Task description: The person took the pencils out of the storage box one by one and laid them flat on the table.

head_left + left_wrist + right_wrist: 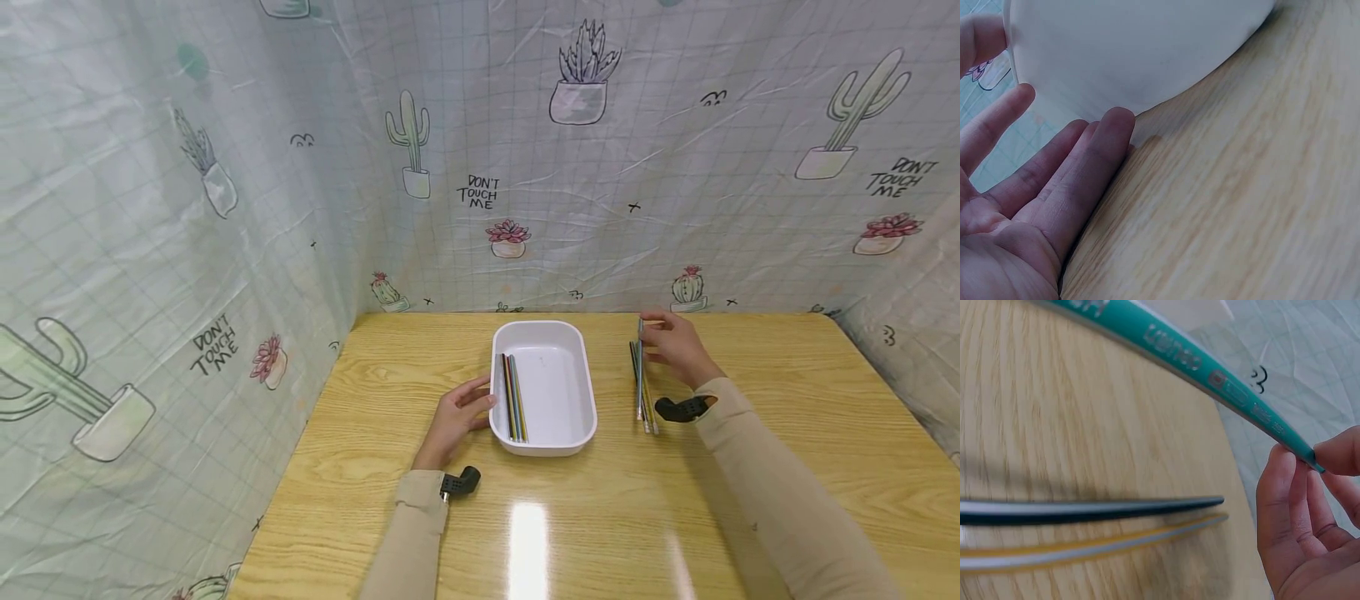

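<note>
My left hand (453, 421) rests against the left side of a white tray (536, 450). In the left wrist view its fairly straight fingers (1100, 156) touch the tray's outer wall low down near the table. Several pencils (514, 400) lie side by side along the left inside of the tray. To the right of it, my right hand (675, 346) pinches a teal pencil (1179, 353) by its far end between thumb and fingers. Below that pencil, a dark pencil (1085, 511) and a yellow pencil (1085, 550) lie on the table.
The wooden table (375, 500) ends at the back against a hanging cloth (450, 275) printed with cacti, which also covers the left side. Black wrist cameras (681, 409) sit on both wrists. Glare shines on the table's front.
</note>
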`<state>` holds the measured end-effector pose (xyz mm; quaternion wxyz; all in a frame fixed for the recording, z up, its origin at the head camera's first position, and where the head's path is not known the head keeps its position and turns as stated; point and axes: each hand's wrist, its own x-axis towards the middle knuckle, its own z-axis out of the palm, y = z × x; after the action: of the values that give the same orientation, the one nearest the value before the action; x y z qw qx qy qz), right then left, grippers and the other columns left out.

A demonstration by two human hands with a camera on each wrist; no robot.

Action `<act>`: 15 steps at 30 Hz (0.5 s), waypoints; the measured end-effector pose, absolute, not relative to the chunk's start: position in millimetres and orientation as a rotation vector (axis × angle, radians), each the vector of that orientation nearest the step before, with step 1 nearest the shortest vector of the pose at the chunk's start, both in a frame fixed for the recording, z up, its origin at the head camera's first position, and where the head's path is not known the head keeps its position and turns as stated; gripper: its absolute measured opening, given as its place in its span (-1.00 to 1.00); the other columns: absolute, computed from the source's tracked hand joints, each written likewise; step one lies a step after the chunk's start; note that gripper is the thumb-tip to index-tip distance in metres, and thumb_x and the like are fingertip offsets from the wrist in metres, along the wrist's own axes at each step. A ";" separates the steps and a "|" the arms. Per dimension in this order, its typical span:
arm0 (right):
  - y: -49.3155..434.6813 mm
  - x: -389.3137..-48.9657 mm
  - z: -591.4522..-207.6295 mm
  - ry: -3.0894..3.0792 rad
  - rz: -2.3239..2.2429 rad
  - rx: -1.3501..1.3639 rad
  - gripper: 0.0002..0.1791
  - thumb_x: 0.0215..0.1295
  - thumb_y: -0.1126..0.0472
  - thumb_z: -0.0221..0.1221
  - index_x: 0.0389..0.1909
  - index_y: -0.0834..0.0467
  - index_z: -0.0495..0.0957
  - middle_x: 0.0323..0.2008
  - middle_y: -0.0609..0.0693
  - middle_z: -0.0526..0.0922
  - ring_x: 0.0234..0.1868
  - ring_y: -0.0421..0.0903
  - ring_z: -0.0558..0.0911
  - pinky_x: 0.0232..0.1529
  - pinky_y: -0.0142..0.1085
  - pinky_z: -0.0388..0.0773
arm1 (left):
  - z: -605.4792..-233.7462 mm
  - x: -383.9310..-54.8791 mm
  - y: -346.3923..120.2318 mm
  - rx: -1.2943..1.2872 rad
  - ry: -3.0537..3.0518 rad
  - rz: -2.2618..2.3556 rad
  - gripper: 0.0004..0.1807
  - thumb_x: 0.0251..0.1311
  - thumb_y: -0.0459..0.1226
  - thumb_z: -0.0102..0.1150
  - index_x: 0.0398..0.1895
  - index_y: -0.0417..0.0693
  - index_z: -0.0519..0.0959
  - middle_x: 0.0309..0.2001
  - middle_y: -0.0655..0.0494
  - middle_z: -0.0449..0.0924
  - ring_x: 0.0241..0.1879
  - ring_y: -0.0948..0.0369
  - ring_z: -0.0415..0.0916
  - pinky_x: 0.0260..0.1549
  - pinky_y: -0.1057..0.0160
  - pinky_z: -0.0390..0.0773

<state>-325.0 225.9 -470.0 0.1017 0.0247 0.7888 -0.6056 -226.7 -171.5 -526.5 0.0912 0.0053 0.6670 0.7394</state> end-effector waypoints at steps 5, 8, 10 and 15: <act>233.0 -325.9 -475.0 2.349 -1.766 0.100 -0.40 0.61 0.19 -0.03 0.58 0.17 0.14 0.13 0.11 0.38 -0.08 -0.17 0.55 0.00 -0.19 0.77 | -525.5 -227.8 -171.9 0.021 1.984 2.197 -0.45 0.35 -0.26 0.31 0.40 -0.07 0.50 0.27 -0.26 0.53 0.06 0.14 0.64 0.00 0.12 0.79; 235.2 -325.3 -476.1 2.382 -1.741 0.107 -0.41 0.60 0.19 -0.02 0.56 0.20 0.15 0.12 0.14 0.40 -0.09 -0.16 0.56 -0.06 -0.25 0.77 | -525.0 -228.3 -172.1 0.008 1.973 2.207 -0.46 0.35 -0.25 0.32 0.38 -0.04 0.51 0.26 -0.24 0.54 0.08 0.11 0.64 0.01 0.11 0.79; 236.1 -324.5 -476.7 2.403 -1.726 0.115 -0.42 0.60 0.19 -0.01 0.55 0.21 0.17 0.12 0.16 0.42 -0.10 -0.17 0.57 -0.09 -0.28 0.77 | -524.8 -228.3 -172.2 0.010 1.974 2.203 -0.46 0.35 -0.25 0.32 0.39 -0.04 0.51 0.27 -0.24 0.54 0.09 0.10 0.63 0.01 0.11 0.79; 239.7 -323.0 -479.7 2.441 -1.683 0.126 -0.41 0.60 0.17 0.00 0.54 0.24 0.18 0.20 0.25 0.41 -0.10 -0.19 0.58 -0.10 -0.27 0.77 | -525.4 -227.9 -172.6 0.007 1.972 2.193 -0.45 0.34 -0.25 0.32 0.39 -0.03 0.50 0.28 -0.23 0.53 0.08 0.13 0.64 0.02 0.11 0.78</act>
<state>-323.0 239.7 -479.7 0.0866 0.0422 0.8194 -0.5650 -227.9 -172.6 -525.4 0.0960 0.0025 0.6656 0.7401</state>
